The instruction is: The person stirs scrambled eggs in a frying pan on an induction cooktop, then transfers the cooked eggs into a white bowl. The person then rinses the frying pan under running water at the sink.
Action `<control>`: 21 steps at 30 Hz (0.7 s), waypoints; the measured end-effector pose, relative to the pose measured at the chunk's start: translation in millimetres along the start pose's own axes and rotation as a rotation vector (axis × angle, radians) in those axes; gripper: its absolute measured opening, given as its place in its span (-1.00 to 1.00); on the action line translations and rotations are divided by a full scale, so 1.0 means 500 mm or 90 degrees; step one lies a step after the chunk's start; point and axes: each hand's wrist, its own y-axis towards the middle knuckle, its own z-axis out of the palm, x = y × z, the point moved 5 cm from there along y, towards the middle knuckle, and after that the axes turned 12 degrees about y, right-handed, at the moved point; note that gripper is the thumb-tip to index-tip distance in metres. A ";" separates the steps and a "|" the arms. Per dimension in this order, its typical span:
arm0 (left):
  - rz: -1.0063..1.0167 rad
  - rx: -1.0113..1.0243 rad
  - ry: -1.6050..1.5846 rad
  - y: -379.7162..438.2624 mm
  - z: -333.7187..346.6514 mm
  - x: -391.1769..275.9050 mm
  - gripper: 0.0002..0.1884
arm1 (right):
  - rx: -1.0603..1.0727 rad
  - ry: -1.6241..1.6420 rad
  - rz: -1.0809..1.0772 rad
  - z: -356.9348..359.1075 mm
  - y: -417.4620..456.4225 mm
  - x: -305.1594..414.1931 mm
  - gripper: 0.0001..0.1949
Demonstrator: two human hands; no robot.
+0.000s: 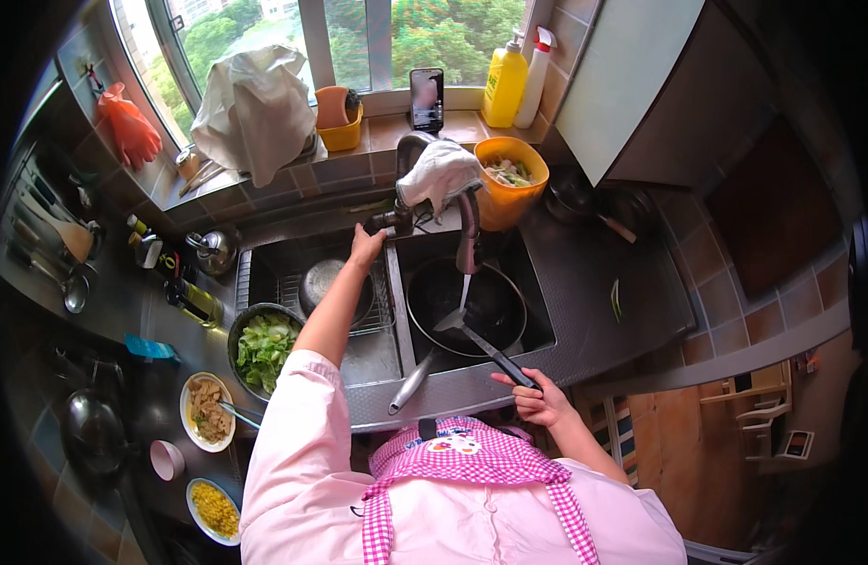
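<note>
My right hand (540, 400) is closed around the black handle of a metal spatula (487, 346), whose blade is in the stream over a dark wok (501, 318) in the right sink basin. Water runs from the faucet (469, 240), which has a white cloth (441, 173) draped over it. The wok's metal handle (411, 385) rests across the sink's front edge. My left hand (369, 244) reaches to the faucet's side lever (381, 223) and touches it; whether its fingers close on the lever cannot be told. Below it, an upturned metal pot (328, 282) lies on a rack in the left basin.
A bowl of chopped greens (265, 346) stands left of the sink, near a plate of sliced meat (209, 409), a pink bowl (167, 460) and a plate of yellow food (215, 510). A yellow bin of scraps (511, 176) stands behind the right basin. A phone (426, 99) leans at the window.
</note>
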 end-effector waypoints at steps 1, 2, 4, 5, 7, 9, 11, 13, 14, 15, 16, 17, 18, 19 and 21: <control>0.001 -0.008 -0.009 0.001 0.005 0.005 -0.08 | 0.003 -0.006 0.000 0.005 -0.002 0.008 -0.48; 0.001 -0.017 -0.018 0.001 0.010 0.011 -0.08 | 0.006 -0.013 0.000 0.009 -0.005 0.017 -0.48; 0.054 0.020 -0.003 -0.050 0.058 -0.066 -0.03 | 0.024 -0.005 -0.012 0.021 -0.018 0.039 -0.48; 0.072 -0.089 0.033 -0.065 0.065 -0.057 0.00 | 0.041 -0.024 -0.011 0.037 -0.018 0.044 -0.48; 0.118 0.039 -0.047 -0.116 0.097 -0.063 0.04 | 0.073 -0.054 -0.027 0.057 -0.027 0.063 -0.48; 0.143 0.176 0.032 -0.209 0.125 -0.070 0.00 | 0.004 -0.104 -0.036 0.040 -0.030 0.080 -0.51; 0.179 0.307 0.272 -0.325 0.098 -0.048 -0.32 | -0.089 -0.130 -0.013 0.017 -0.031 0.091 -0.52; 0.039 0.546 0.515 -0.419 0.079 0.055 -0.29 | -0.038 -0.066 0.036 0.028 -0.048 0.099 -0.54; -0.009 0.559 0.471 -0.459 0.071 0.096 -0.29 | -0.012 -0.074 0.025 0.032 -0.070 0.095 -0.54; -0.059 0.572 0.423 -0.493 0.069 0.126 -0.28 | 0.010 -0.082 0.016 0.036 -0.088 0.095 -0.54; -0.100 0.561 0.351 -0.511 0.076 0.145 -0.29 | 0.024 -0.132 -0.001 0.036 -0.094 0.097 -0.54; -0.140 0.549 0.279 -0.524 0.086 0.164 -0.29 | 0.000 -0.155 0.018 0.036 -0.099 0.102 -0.53; -0.176 0.534 0.214 -0.531 0.085 0.161 -0.30 | -0.019 -0.176 0.035 0.041 -0.099 0.112 -0.53; -0.201 0.539 0.163 -0.543 0.090 0.155 -0.33 | -0.037 -0.197 0.051 0.042 -0.101 0.121 -0.53; -0.244 0.539 0.057 -0.561 0.107 0.124 -0.40 | -0.047 -0.288 0.074 0.034 -0.126 0.145 -0.54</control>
